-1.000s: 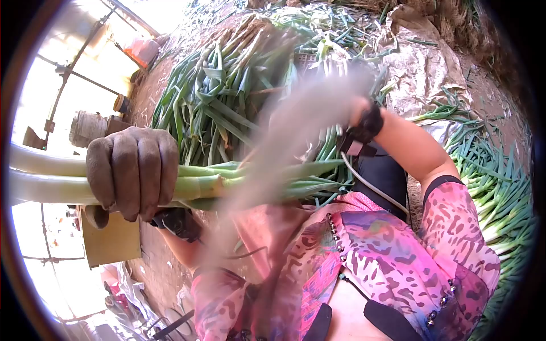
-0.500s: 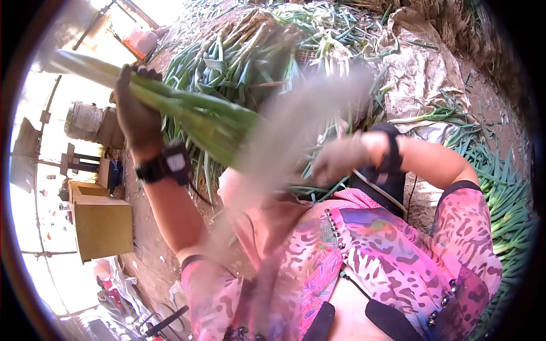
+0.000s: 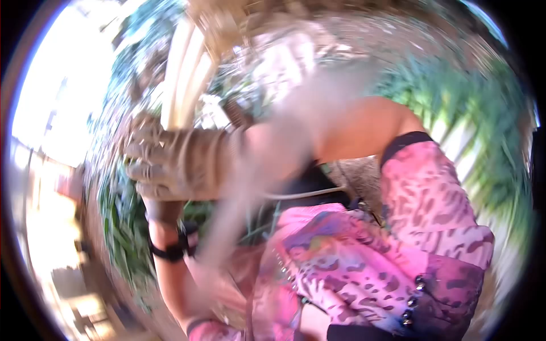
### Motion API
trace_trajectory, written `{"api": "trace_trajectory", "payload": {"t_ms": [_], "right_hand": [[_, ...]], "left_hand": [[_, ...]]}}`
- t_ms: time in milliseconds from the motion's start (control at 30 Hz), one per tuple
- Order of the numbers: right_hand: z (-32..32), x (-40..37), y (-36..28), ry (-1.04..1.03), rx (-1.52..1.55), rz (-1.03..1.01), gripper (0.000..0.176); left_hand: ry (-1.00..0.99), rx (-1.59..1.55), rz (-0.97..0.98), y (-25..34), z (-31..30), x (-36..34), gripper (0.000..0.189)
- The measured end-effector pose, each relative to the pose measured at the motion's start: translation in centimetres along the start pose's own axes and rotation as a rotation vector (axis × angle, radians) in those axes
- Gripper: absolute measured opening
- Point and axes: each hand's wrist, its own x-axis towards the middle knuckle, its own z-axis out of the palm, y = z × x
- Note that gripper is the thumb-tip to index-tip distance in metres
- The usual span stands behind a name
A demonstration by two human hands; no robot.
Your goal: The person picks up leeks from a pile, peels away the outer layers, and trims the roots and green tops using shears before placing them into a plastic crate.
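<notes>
Several pale leek stems (image 3: 185, 79) rise above my right hand (image 3: 176, 162), with brown roots (image 3: 219, 25) at their upper end. That hand wears a beige glove, its fingers wrapped around the stems. Just beneath it, my left hand (image 3: 165, 211) shows only as a strip of darker glove above the black wristband; its fingers are hidden. The lower part of the leeks is hidden too. Motion blurs much of the view, and a pale, smeared shape crosses in front of my right forearm.
Rows of green leeks (image 3: 455, 119) lie along the right side. More leek leaves (image 3: 122, 227) are on the ground at the left. A whitish sheet (image 3: 284, 59) lies toward the top. Blurred boxes (image 3: 74, 284) stand at the lower left.
The view has turned. My right hand has moved left across to the leeks and closed around them, now covering most of my left hand. The leeks now point upward, roots at the top.
</notes>
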Motion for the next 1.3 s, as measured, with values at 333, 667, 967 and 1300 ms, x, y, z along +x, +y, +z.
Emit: {"api": "trace_trajectory", "payload": {"t_ms": [333,667,967,1300], "right_hand": [[-10.1,-20.6,3.4,-0.197,0.189,0.598,0.039],[-23.3,-44.7,5.0,0.455,-0.098,1.96,0.042],[-16.2,-68.7,5.1,0.218,-0.231,2.557,0.07],[-20.3,-76.1,10.6,-0.449,-0.466,2.292,0.083]], "left_hand": [[-0.097,-0.72,-0.032,12.0,-6.8,15.4,0.047],[0.374,-0.801,-0.131,9.9,-7.1,17.3,0.04],[-0.253,-1.129,-0.363,10.4,2.8,5.7,0.039],[-0.404,-1.171,-0.672,6.4,10.3,-10.2,0.037]]}}
